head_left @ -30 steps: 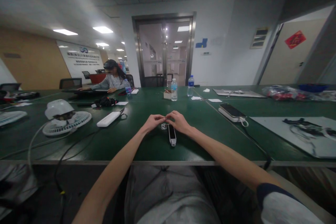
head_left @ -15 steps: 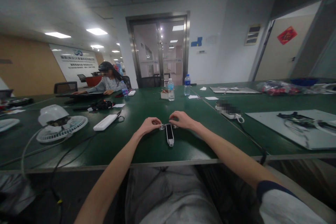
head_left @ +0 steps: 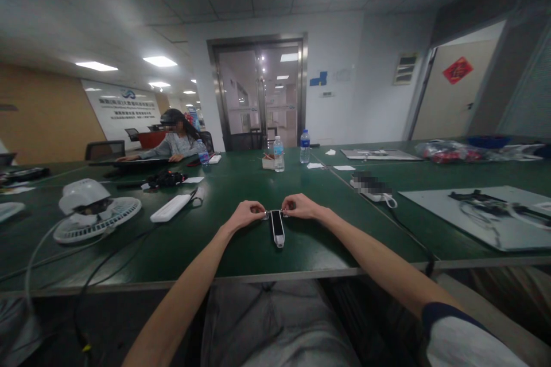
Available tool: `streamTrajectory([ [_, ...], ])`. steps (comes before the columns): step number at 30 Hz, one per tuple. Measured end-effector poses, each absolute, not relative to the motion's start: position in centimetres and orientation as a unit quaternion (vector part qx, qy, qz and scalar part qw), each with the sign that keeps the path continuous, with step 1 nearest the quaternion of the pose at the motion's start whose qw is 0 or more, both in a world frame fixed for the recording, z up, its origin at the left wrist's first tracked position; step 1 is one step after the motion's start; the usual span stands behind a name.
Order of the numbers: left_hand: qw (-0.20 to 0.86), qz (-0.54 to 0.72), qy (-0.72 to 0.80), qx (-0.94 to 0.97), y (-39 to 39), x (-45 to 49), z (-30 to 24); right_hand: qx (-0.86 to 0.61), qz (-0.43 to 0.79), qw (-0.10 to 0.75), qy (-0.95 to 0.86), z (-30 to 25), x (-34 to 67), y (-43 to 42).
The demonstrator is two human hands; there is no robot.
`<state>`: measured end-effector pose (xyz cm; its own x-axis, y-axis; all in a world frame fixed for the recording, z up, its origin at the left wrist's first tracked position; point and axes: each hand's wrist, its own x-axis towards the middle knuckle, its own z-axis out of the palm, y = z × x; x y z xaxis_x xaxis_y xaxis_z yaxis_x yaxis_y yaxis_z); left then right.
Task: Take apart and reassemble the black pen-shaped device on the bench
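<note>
A slim device (head_left: 276,228) with a white frame and a black middle strip lies lengthwise on the green table, its narrow white end towards me. My left hand (head_left: 247,214) is beside its far left corner, thumb and fingertips pinched at a small silvery piece (head_left: 265,217). On the opposite side, the fingers of my right hand (head_left: 302,207) are pinched together at the far right corner. A small shiny bit shows under those right fingertips, mostly hidden by them. Whether these small parts are joined to the device, I cannot tell.
Left of my hands are a white power strip (head_left: 172,208) and a white fan (head_left: 99,218) with cables. Water bottles (head_left: 279,155) and a small box (head_left: 269,163) stand ahead. A pale board (head_left: 430,206) lies right. Another person (head_left: 181,140) sits at the far left.
My right hand has come down and inward, its fingertips now at the device's far right corner. My left hand stays pinched at the left side. The view has tilted up slightly.
</note>
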<state>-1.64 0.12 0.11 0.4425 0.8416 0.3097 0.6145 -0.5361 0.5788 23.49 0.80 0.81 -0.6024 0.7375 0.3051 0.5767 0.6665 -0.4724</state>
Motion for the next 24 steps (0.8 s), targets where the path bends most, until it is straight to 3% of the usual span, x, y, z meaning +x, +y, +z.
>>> streamTrajectory([
  [15, 0.235, 0.29, 0.448, 0.812, 0.44, -1.42, 0.11, -0.37, 0.162, 0.241, -0.883, 0.73, 23.51, 0.84],
  [24, 0.202, 0.274, 0.462, 0.819, 0.34, -1.54, 0.14, -0.375, 0.154, 0.247, -0.88, 0.64, 23.34, 0.9],
])
